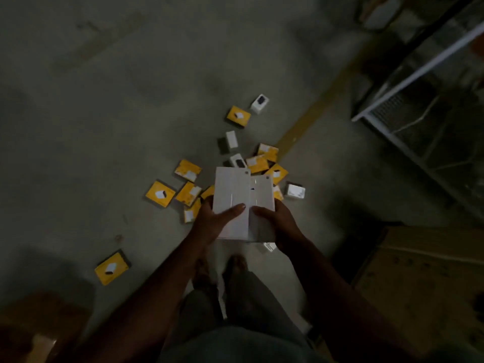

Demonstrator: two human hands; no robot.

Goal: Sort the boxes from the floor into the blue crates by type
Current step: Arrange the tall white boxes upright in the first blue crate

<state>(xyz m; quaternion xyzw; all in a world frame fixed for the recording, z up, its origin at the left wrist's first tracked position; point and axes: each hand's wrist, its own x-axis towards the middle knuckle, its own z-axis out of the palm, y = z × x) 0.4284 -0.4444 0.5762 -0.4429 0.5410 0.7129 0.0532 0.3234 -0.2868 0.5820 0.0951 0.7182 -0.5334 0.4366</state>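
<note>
I stand over a concrete floor and hold flat white boxes at waist height. My left hand (217, 218) grips the upper white box (231, 189) by its near left corner, thumb on top. My right hand (275, 221) holds a second white box (263, 192) that lies partly under the first. Several yellow boxes (160, 193) and small white boxes (231, 139) lie scattered on the floor beyond my hands. One yellow box (112, 268) lies apart at the lower left. No blue crate is in view.
A white-framed wire rack (419, 100) stands at the right. A yellow floor line (314, 111) runs diagonally toward it. Brown cardboard cartons (424, 271) sit at the lower right, and another brown shape (39, 323) at the lower left. My feet (222, 271) are below the boxes.
</note>
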